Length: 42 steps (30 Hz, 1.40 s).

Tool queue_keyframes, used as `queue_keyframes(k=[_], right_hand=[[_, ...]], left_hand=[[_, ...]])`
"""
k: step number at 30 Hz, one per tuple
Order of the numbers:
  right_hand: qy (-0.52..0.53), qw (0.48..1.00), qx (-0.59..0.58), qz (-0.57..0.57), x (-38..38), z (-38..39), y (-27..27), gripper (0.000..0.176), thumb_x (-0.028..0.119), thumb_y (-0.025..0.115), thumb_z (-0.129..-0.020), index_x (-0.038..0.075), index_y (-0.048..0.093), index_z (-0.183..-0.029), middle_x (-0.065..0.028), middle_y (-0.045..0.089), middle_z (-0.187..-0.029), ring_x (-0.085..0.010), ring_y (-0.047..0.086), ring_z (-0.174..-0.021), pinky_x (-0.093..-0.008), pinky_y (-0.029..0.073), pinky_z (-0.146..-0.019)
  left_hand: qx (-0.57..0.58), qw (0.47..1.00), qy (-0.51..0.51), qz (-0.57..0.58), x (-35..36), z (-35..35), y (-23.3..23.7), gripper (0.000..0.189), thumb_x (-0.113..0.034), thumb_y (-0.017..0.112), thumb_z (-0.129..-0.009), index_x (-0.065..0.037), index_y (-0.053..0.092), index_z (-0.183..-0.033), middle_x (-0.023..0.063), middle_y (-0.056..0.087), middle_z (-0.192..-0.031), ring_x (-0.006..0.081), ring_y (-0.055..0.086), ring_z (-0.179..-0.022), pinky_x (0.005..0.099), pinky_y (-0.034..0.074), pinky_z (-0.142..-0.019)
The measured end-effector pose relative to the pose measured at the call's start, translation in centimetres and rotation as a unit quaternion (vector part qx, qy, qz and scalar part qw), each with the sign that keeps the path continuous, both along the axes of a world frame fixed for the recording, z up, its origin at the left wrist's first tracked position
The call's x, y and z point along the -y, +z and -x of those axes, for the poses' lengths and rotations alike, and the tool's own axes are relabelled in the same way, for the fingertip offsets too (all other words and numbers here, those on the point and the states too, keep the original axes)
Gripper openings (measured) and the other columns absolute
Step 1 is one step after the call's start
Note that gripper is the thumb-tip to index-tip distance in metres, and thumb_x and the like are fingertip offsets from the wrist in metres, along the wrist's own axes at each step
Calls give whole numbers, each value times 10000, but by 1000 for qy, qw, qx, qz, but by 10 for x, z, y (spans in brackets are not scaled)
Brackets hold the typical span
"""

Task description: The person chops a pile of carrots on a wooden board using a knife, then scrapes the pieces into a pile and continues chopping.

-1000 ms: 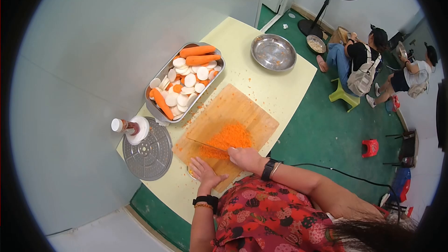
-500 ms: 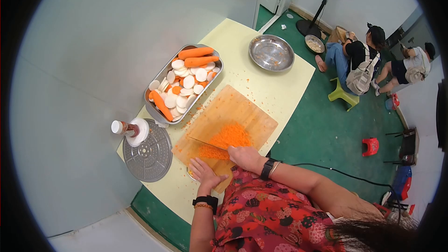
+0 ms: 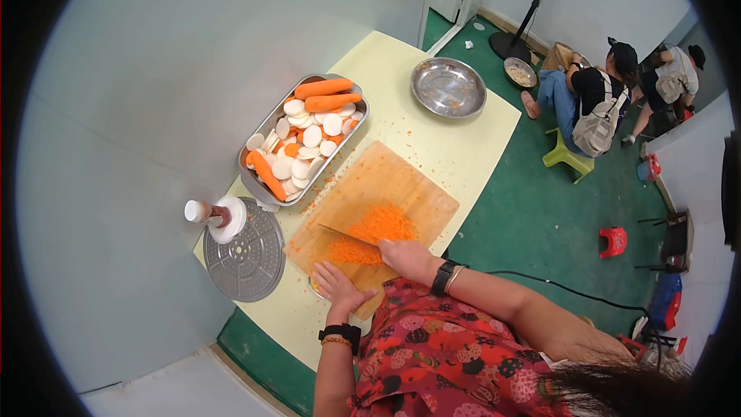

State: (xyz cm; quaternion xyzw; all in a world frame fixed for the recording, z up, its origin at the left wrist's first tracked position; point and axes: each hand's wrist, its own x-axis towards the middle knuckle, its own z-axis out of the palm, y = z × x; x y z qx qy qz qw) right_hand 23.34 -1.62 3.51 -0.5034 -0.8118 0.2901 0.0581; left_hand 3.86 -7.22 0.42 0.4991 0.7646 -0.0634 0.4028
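Head-worn view, angled down, above table

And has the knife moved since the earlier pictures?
Yes, slightly: the knife in the right hand has its tip a little further toward the picture's right, judged against the cutting board.

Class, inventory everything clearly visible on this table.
Rectangular wooden board: 1, tan, mid-table
Chopped carrot: 1 heap, orange, on board
Straight knife: 1, colour unclear, over board
Rectangular metal tray: 1, silver, beside board
Long carrots: 3, orange, in tray
Round slices: many, white, orange, in tray
Round metal bowl: 1, silver, top end
Perforated disc: 1, grey, left end
Capped bottle: 1, reddish, by disc
Scattered crumbs: many, orange, around board
Left hand: 1, board edge
Right hand: 1, on knife
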Motion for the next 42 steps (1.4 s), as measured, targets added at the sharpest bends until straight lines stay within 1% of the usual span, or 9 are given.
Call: queue_keyframes(k=[10,13,16,19,22,28,37,40,42], right_hand=[[4,1000,-9,-2,3,3,7,169,203,512,-907,41,530,-949,-175,657,-718,-349,665,-666,-459,527,-569],[4,1000,-2,7,3,4,-5,163,205,533,-902,46,512,-934,-161,646,-717,-360,652,-667,-468,510,-561],[18,1000,-8,-8,3,3,-5,180,209,518,-905,39,525,-962,-179,658,-726,-355,664,-670,-462,526,-573],[-11,1000,-18,-15,2,5,6,180,212,519,-906,40,524,-960,-179,658,-727,-355,663,-669,-462,526,-571],[-6,1000,1,6,-1,2,-4,174,208,513,-910,42,523,-960,-179,656,-719,-358,663,-670,-465,527,-572],[-28,999,-15,-18,0,6,-1,164,200,503,-911,43,526,-951,-179,652,-696,-364,661,-649,-472,523,-550],[-25,1000,5,16,-2,2,0,176,199,497,-910,30,528,-946,-191,657,-716,-367,662,-665,-479,524,-573],[-15,1000,-8,13,-3,0,-2,178,205,500,-909,32,527,-943,-193,655,-713,-370,661,-666,-480,523,-572],[-34,999,-21,-10,-1,1,-1,173,204,498,-910,36,526,-940,-192,653,-712,-373,659,-665,-482,521,-572]], left_hand=[[1,1000,1,-1,1,-1,-3,1503,-456,895,-560,36,-209,-1453,265,-229,-1536,410,-223,-1425,525,-70,-1143],[-4,1000,-5,1,0,0,-1,1520,-462,898,-548,44,-219,-1446,267,-238,-1532,397,-228,-1427,500,-56,-1151],[-13,1000,-3,5,1,0,-2,1518,-462,898,-549,38,-218,-1448,265,-236,-1534,397,-223,-1428,496,-57,-1152],[-3,1000,-3,10,0,-2,1,1513,-460,896,-554,35,-218,-1450,264,-238,-1534,397,-230,-1426,504,-60,-1149],[5,1000,1,-2,0,0,2,1498,-460,891,-560,38,-202,-1456,264,-233,-1536,408,-230,-1424,523,-74,-1142],[6,1000,-3,-8,3,0,-3,1499,-457,893,-560,40,-202,-1454,266,-234,-1535,409,-229,-1424,515,-71,-1144],[6,1000,-1,-7,1,-1,1,1494,-449,893,-564,44,-203,-1452,270,-233,-1533,417,-228,-1422,518,-62,-1146],[-12,1000,-6,6,0,-2,4,1495,-448,892,-566,43,-209,-1451,270,-236,-1532,414,-232,-1421,515,-65,-1146],[-2,1000,-4,-1,1,-1,1,1495,-447,892,-568,42,-211,-1450,271,-238,-1531,412,-236,-1420,511,-68,-1147]])
